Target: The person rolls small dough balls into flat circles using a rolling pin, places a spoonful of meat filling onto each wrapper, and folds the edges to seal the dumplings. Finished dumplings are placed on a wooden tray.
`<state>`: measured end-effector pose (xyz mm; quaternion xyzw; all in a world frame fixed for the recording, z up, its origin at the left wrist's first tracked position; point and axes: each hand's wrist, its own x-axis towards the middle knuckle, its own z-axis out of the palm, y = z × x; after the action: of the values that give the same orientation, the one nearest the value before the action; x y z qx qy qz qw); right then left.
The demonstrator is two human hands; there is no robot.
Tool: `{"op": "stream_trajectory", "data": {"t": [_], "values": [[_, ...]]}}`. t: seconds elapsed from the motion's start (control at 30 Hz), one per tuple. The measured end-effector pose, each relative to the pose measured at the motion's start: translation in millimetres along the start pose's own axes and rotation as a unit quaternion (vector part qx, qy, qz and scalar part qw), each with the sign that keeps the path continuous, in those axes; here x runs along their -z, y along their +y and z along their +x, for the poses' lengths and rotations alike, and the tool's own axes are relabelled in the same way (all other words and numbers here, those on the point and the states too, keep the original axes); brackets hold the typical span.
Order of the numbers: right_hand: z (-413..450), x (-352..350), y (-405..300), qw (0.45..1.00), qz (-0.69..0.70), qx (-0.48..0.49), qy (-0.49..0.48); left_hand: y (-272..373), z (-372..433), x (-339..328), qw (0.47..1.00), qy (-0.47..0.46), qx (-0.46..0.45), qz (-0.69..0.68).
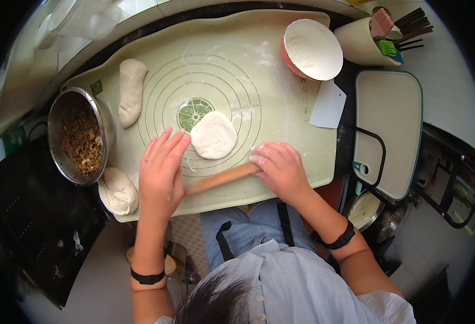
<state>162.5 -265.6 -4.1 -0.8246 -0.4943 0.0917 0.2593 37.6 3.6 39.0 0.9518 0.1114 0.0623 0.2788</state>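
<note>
A flattened round of floured dough (214,135) lies near the middle of the pale green silicone kneading mat (286,162). Below it, the wooden rolling pin (221,179) slants across the mat, its left part blurred. My right hand (280,168) grips the pin's right end. My left hand (160,174) is stretched flat, fingertips just left of the dough round. The pin's left end meets the thumb side of this hand; whether it runs under the palm is hidden. Further left are a dough log (132,92) and a folded dough lump (118,191).
A steel bowl of minced filling (108,117) stands at the mat's left edge. At upper right are a flour bowl (326,52) and a white dough scraper (328,105). Beyond are a utensil holder (351,40) and a cutting board (389,121) beside a black metal rack (382,150).
</note>
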Motion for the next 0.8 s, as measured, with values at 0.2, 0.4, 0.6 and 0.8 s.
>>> {"op": "stream_trajectory", "data": {"t": [0.2,0.4,0.6,0.8], "values": [[42.1,-9.9,13.2,0.999,-0.03,-0.017,-0.018,11.9,-42.5,-64.5,0.987,-0.045,0.142,0.057],[128.7,-23.8,28.7,0.991,-0.127,0.031,0.023,-44.5,20.0,-67.9,0.969,0.055,0.128,0.202],[158.8,-25.5,46.8,0.992,-0.122,0.031,0.021,-59.1,45.7,-62.7,0.972,0.097,0.094,0.192],[59.7,-3.5,9.8,0.986,-0.113,-0.023,-0.124,19.6,-42.2,-62.8,0.981,-0.042,0.172,0.076]]}}
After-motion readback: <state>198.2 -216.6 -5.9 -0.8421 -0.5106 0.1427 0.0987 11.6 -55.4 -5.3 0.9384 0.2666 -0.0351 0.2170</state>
